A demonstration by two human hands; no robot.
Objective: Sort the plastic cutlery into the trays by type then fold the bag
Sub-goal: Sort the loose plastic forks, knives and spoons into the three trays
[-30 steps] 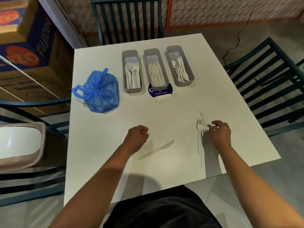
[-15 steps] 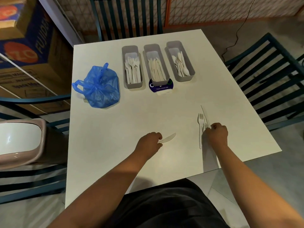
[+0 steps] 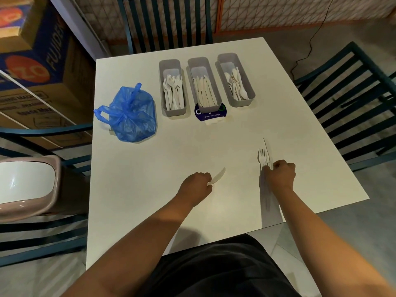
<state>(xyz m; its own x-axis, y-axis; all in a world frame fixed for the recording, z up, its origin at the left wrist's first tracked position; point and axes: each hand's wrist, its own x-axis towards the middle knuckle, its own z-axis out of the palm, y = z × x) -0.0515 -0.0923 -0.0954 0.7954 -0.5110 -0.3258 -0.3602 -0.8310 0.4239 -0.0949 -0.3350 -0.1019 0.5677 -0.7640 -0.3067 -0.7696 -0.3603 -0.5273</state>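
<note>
Head view: left hand [image 3: 196,186], fingers curled, pinches a white plastic knife [image 3: 218,176] by its handle, low over the table [image 3: 150,189]. Right hand [image 3: 280,175], fingers curled, grips a fork [image 3: 261,156] and a thin piece beside it. Three grey trays at the far edge: forks [image 3: 173,87], knives [image 3: 204,82], spoons [image 3: 235,79]. Blue bag [image 3: 131,114] sits bunched left of the trays.

White table [image 3: 150,200], dark slatted chairs far [image 3: 165,20], right [image 3: 351,91] and left [image 3: 42,239], cardboard boxes far left [image 3: 32,61], pink bin left [image 3: 27,187], black cable far right [image 3: 310,43]
</note>
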